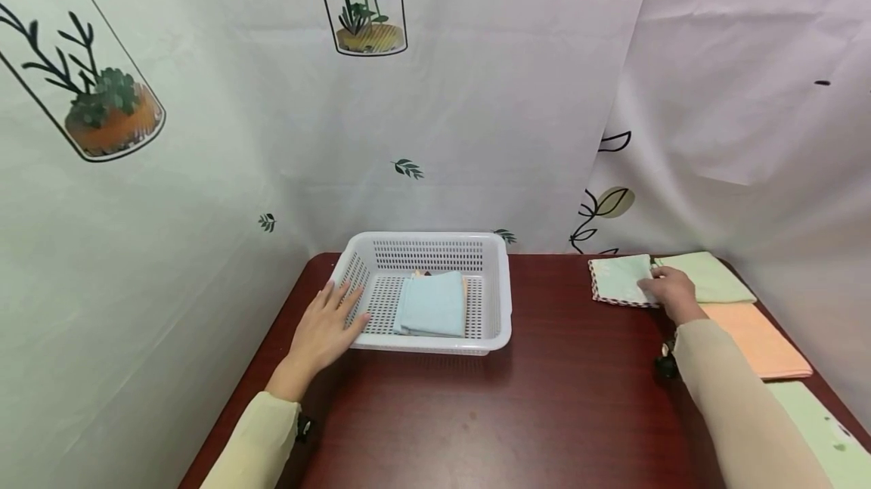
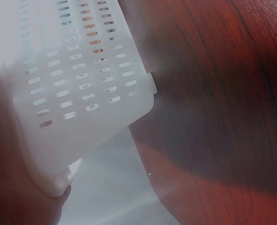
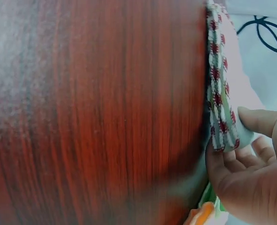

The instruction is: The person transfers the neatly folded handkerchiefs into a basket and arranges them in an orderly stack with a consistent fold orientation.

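Check-edged cloth (image 1: 618, 279), reddish table (image 1: 558, 391), plant-print wall (image 1: 463, 119) behind.

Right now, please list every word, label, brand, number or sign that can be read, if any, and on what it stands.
No readable word, label, brand, number or sign appears.
White wrinkled wall sheet: plant drawings, no letters.
White perforated plastic basket, pale blue cloth with patterned edge: no text visible.
Pale green cloth, lower right: marks too small to make out.
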Available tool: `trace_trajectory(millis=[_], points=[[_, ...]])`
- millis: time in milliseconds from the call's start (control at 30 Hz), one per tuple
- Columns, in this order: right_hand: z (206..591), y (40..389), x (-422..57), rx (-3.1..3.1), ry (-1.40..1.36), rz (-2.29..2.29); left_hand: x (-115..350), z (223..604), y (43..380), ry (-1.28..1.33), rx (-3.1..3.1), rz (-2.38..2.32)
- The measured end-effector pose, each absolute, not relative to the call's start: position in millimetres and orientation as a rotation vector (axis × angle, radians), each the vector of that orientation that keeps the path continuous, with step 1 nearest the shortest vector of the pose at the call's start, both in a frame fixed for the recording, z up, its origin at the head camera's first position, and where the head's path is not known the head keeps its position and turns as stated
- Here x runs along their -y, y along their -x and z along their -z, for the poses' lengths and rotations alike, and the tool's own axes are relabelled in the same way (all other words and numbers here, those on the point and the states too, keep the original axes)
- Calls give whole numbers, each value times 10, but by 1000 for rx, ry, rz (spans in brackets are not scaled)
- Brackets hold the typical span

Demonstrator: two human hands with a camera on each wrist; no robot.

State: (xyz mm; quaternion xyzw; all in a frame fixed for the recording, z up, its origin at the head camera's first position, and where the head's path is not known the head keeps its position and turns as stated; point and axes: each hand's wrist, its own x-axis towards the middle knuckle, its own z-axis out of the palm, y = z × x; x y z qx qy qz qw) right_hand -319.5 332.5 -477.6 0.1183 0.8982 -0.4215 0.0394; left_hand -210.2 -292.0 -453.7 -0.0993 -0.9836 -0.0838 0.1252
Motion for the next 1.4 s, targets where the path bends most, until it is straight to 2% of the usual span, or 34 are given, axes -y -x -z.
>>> trace_trajectory(millis=[400, 767, 1400], points=[[4737, 3119, -3340, -2566, -418, 1570, 2911, 4538, 2096, 279, 2869, 267], [4574, 3010, -3251, -2505, -347, 1786, 2932, 4570, 2099, 283, 2854, 285], [4357, 2759, -3155, -2587, -272, 1715, 2926, 4548, 2105, 284, 2858, 261]])
